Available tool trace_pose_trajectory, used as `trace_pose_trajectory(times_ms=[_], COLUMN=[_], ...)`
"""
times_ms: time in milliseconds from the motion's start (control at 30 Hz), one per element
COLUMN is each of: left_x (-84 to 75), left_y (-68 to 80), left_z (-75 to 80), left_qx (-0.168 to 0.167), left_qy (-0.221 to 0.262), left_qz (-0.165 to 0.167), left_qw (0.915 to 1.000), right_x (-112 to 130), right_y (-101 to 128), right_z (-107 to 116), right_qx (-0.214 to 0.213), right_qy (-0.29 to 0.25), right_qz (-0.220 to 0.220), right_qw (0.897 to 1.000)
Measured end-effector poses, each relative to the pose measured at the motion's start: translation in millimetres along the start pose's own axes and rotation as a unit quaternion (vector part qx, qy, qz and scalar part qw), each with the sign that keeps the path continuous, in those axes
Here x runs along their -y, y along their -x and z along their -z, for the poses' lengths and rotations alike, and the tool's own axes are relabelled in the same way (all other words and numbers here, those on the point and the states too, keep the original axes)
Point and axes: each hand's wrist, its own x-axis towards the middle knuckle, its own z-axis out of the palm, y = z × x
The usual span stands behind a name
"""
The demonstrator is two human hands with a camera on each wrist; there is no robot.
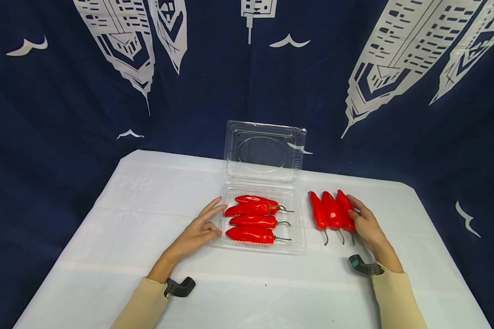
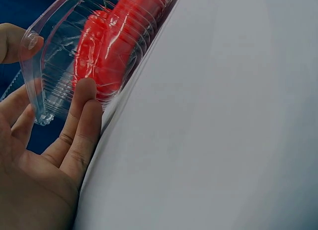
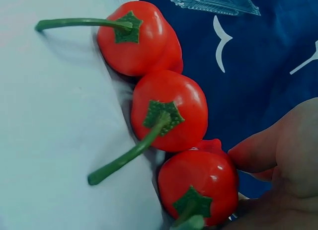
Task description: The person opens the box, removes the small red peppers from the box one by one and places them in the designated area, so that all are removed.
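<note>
A clear plastic clamshell box (image 1: 303, 228) stands on the table with its lid (image 1: 298, 155) folded up behind. Several red peppers (image 1: 251, 235) with green stems lie in its base, stems to the right. My left hand (image 1: 195, 235) holds the base's left edge. In the left wrist view its thumb (image 2: 22, 43) is at the rim, while two fingers (image 2: 87, 103) lie low against the ribbed wall. Right of the box lie three more red peppers (image 1: 332, 212) side by side, stems toward me. My right hand (image 1: 368, 224) grips the rightmost red pepper (image 3: 196, 183) between thumb and fingers.
White cloth covers the table (image 1: 247, 288), and a dark blue curtain (image 1: 214, 91) with white building prints hangs behind it. A black band (image 1: 180, 287) is on my left wrist, and a similar band (image 1: 364, 265) on the right.
</note>
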Motion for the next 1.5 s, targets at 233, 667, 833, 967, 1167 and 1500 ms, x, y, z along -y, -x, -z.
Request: trace_pose_trajectory(times_ms=[233,667,833,967,1167,1500], left_x=[-0.1,0.8,0.0,1.1,5.0,1.4], left_y=[0.8,1.1,1.4,0.8,-1.3,-0.2], left_z=[-0.9,-1.3,-1.1,-0.5,0.1,-0.2], left_qx=[0.000,0.000,0.000,-0.001,0.001,-0.003], left_qy=[0.002,-0.002,-0.001,0.000,-0.003,-0.009], left_qz=[-0.003,-0.006,-0.002,-0.001,-0.004,-0.006], left_qw=[1.0000,1.0000,1.0000,1.0000,1.0000,0.9999], right_x=[0,0,3,8,16,33], right_y=[-1,-1,1,1,2,11], right_z=[0,1,1,1,1,-4], right_qx=[0.002,-0.010,-0.029,-0.052,-0.061,-0.070], right_qy=[-0.004,0.025,0.054,0.084,0.104,0.151], right_qz=[0.003,0.010,0.004,0.004,0.007,0.045], right_qw=[1.000,1.000,0.998,0.995,0.993,0.985])
